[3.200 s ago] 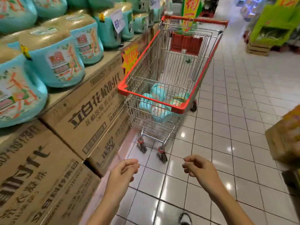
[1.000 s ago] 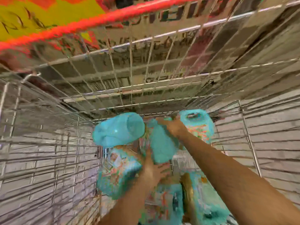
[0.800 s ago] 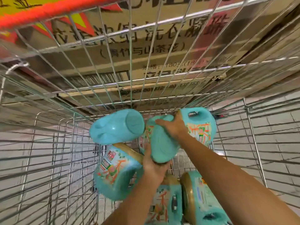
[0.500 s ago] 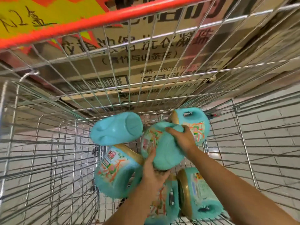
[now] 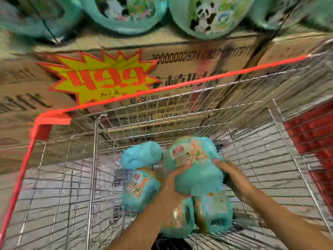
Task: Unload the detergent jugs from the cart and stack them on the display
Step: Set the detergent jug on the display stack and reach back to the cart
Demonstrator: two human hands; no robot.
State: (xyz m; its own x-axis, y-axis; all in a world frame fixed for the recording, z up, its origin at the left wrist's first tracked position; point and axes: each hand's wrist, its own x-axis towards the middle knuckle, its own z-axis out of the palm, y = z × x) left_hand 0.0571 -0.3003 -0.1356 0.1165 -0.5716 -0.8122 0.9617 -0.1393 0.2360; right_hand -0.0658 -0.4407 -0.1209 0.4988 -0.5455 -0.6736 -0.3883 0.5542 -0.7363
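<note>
I look down into a wire shopping cart [image 5: 97, 159] with a red rim. Both my hands hold one teal detergent jug [image 5: 194, 163] lifted above the others. My left hand [image 5: 171, 188] grips its lower left side, and my right hand [image 5: 232, 177] grips its right side. Several more teal jugs lie in the cart: one on its side [image 5: 140, 156], one with a gold cap [image 5: 138, 192] and two at the bottom [image 5: 212, 215]. The frame is blurred by motion.
Brown cardboard boxes [image 5: 198, 56] of the display stand right behind the cart, with a yellow and red price star [image 5: 102, 78]. Teal jugs [image 5: 207, 15] stand on top of the boxes. A red child-seat flap [image 5: 313, 134] is at the cart's right end.
The jug in both hands has risen from the pile and turned, label now facing me. My view has tilted up, bringing the display top into sight.
</note>
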